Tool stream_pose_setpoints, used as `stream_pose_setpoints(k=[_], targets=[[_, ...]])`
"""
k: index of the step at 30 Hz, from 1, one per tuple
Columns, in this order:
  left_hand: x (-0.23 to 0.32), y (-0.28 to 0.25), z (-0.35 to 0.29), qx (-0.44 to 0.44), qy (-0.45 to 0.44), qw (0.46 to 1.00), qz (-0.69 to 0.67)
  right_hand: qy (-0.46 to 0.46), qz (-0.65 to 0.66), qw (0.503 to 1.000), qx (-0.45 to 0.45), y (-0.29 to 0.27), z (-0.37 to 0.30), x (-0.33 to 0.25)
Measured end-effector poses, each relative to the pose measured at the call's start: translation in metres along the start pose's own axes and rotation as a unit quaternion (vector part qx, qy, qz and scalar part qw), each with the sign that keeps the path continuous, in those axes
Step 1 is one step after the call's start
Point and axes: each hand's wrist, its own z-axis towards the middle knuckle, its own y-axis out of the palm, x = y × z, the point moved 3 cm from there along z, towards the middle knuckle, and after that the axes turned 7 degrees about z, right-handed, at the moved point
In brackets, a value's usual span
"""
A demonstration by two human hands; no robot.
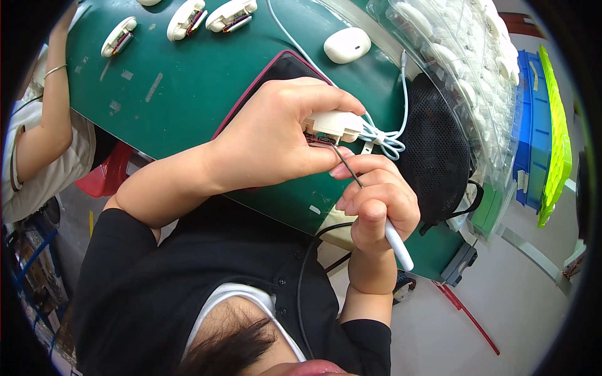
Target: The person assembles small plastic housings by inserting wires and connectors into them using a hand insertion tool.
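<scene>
My left hand [269, 135] is closed round an opened white casing [343, 123], gripped between thumb and fingers. A small port and part of a circuit board show on its near side. In my closed right hand [385, 197] is a thin metal rod tool with a white handle [399, 247]. Its tip meets the casing beside the port; whether it touches the board I cannot tell. Under my left hand, a dark flat device with a red edge [285, 66] lies on the green tabletop [169, 100].
Several opened white casings [187, 20] and a closed white case [347, 45] lie farther back. A coiled light-blue cable [392, 143], a black mesh pouch [436, 150] and stacked clear trays [448, 59] flank my right side. Blue bins [530, 131] stand beyond. A co-worker's arm [56, 103] is at left.
</scene>
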Motion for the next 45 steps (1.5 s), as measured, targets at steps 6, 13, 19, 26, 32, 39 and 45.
stream_pose_setpoints(k=[6, 13, 19, 26, 32, 39, 45], targets=[[0.001, 0.0, 0.001, -0.004, 0.005, 1.0, -0.01, 0.035, 0.072, 0.996, 0.03, -0.001, -0.001, 0.006], [0.0, -0.001, 0.001, 0.013, 0.072, 0.996, 0.047, 0.078, 0.215, 0.973, 0.038, -0.007, -0.002, 0.014], [0.007, -0.002, 0.0, 0.029, 0.083, 0.991, 0.101, 0.109, 0.116, 0.984, 0.08, -0.012, 0.004, -0.015], [0.004, 0.002, -0.001, 0.044, 0.095, 0.988, 0.111, 0.049, 0.047, 0.994, 0.088, -0.026, -0.001, -0.007], [0.004, 0.004, -0.001, 0.025, 0.093, 0.988, 0.117, 0.085, 0.127, 0.982, 0.112, -0.016, -0.004, 0.003], [0.004, 0.004, -0.002, 0.018, 0.099, 0.986, 0.131, 0.088, 0.138, 0.982, 0.095, -0.013, -0.004, 0.008], [0.005, 0.005, -0.002, 0.012, 0.109, 0.986, 0.128, 0.09, 0.137, 0.982, 0.091, -0.012, -0.004, 0.01]])
